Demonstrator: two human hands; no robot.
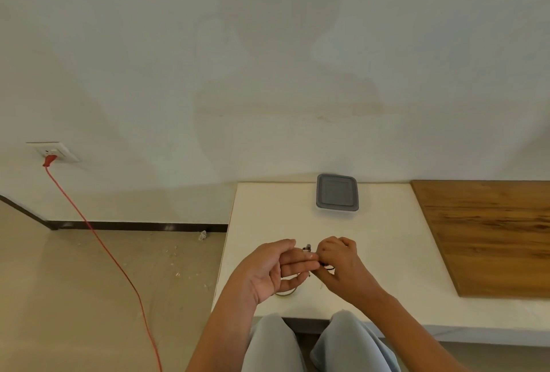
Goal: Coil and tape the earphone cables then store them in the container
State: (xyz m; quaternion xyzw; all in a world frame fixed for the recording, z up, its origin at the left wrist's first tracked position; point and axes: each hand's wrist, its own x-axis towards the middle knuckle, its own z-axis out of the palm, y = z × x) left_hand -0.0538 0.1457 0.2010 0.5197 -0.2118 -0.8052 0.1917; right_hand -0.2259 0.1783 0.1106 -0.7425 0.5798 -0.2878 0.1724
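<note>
Over the white table (387, 252) my two hands meet around a dark earphone cable (327, 267). My left hand (276, 267) is palm up with its fingers stretched toward the right, and the cable lies across the fingertips. My right hand (339, 261) has curled fingers and pinches the cable's loops. A dark plug end (307, 248) pokes up between the hands. A thin loop of cable (285, 293) hangs below the left hand onto the table. The container (337, 192), clear with a grey lid on, stands at the table's far edge.
A wooden board (488, 234) covers the table's right part. A red cord (98, 240) runs from a wall socket (55, 152) down across the floor at the left. My knees (315, 342) are under the table's front edge.
</note>
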